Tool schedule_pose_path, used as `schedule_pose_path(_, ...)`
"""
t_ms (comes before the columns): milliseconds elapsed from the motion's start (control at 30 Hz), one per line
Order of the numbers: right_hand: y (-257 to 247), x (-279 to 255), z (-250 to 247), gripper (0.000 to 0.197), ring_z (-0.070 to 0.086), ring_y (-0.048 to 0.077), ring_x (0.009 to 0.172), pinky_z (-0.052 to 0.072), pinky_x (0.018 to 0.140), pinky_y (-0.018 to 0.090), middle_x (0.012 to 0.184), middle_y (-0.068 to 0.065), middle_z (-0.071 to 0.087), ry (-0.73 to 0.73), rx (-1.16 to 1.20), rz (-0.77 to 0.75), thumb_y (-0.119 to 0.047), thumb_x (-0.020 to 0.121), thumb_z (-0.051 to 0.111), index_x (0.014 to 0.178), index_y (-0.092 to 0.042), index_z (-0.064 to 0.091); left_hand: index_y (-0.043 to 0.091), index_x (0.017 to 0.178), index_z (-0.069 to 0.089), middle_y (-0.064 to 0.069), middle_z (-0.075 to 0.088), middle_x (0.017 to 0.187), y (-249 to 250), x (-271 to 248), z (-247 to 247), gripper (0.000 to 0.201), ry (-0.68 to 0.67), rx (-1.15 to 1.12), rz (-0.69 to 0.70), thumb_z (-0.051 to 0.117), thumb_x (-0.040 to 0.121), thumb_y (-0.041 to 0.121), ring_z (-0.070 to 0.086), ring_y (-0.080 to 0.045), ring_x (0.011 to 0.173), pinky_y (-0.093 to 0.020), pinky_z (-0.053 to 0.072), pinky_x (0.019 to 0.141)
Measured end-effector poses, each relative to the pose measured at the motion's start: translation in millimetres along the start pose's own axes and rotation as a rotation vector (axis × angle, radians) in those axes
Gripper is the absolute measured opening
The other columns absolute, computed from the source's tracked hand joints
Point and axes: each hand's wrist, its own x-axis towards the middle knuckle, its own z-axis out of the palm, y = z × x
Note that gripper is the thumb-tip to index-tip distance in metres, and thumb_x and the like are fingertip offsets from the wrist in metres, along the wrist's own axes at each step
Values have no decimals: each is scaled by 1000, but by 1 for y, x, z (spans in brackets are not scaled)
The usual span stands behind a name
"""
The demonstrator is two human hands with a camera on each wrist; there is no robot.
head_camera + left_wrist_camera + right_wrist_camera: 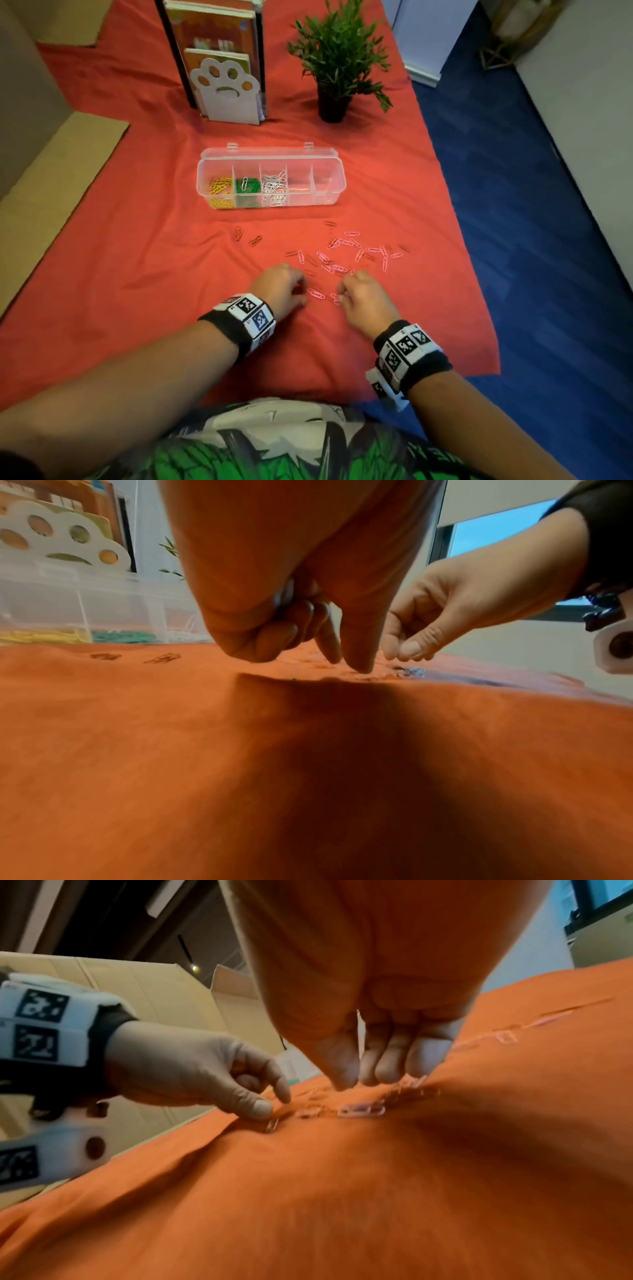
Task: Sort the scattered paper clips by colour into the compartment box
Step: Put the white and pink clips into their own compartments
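Note:
A clear compartment box (329, 202) (103, 601) stands open on the red cloth (137, 274). Its three left compartments hold yellow clips (221, 193), green clips (247, 192) and white clips (274, 188). Pink clips (346, 253) (361, 1110) and dark red clips (245, 236) lie scattered in front of it. My left hand (303, 291) (346, 661) (274, 1104) has its other fingers curled while thumb and forefinger pinch down on a clip (272, 1125) lying on the cloth. My right hand (340, 294) (404, 653) (356, 1080) hovers over the pink clips with fingertips together; what they hold is hidden.
A white paw-shaped bookend (226, 92) with books and a potted plant (337, 58) stand behind the box. Cardboard (51, 178) lies along the left. The cloth ends at the right, beside blue floor (513, 205).

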Motion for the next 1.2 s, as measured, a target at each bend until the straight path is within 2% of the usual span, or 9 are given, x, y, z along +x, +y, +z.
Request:
schedule_pose_path(200,10,-2,6,18,50,28,98,46,87,38,102,9,53,9,-129,-109,-14,84,56,100,-8,57,21,112,57,-5,61,112,-6,-7,12,49,-51,63,-39,76,67,25,56,-23,106,-28,41,92)
schedule_pose_path(333,11,-1,7,13,52,30,92,48,76,41,96,10,54,8,-274,-184,-14,81,55,93,-9,54,21,119,56,-6,59,113,-6,-9,13,57,-39,69,-50,77,66,25,55,-23,109,-28,42,97)
schedule_pose_path(500,8,0,8,22,58,25,71,47,55,31,78,4,56,15,-418,-217,-10,63,72,77,-14,55,20,102,63,-6,56,98,3,-11,18,24,53,127,-10,63,81,30,60,-27,96,-36,48,86)
schedule_pose_path(667,18,11,-5,15,53,30,95,46,84,40,101,13,55,-13,-139,-148,-14,89,45,97,-6,54,7,99,57,-13,53,100,5,-12,24,22,107,184,-30,55,88,26,57,-33,94,-39,46,83)
schedule_pose_path(767,27,16,-16,8,60,27,86,47,80,35,89,9,62,-25,226,36,-10,89,46,90,-13,53,5,94,57,-15,58,100,8,-9,25,15,159,-6,-84,56,87,19,56,-31,95,-34,41,84)
schedule_pose_path(900,34,20,-29,27,52,11,62,44,61,23,69,-2,54,-65,674,251,0,91,37,89,-15,58,12,99,62,-5,65,94,12,-6,18,15,228,-381,-226,53,88,8,57,-20,87,-26,42,83)
schedule_pose_path(1000,29,22,-26,23,48,12,58,42,55,24,67,0,51,-128,847,387,-6,90,45,74,-20,54,17,87,59,-2,57,77,19,-1,10,21,174,-638,-329,45,89,2,51,-15,69,-24,41,68)
schedule_pose_path(1100,24,25,-21,23,50,13,67,41,65,25,67,-6,52,-132,558,286,-10,83,53,65,-23,51,16,71,49,-3,44,62,31,2,5,31,128,-1022,-491,33,84,-7,46,-8,42,-18,38,41)
schedule_pose_path(1200,14,23,-15,8,52,21,82,44,77,27,84,2,51,-56,157,86,-14,82,55,75,-13,58,13,68,48,-4,39,59,40,3,3,31,112,-1160,-545,29,82,-7,42,-9,39,-14,38,35)
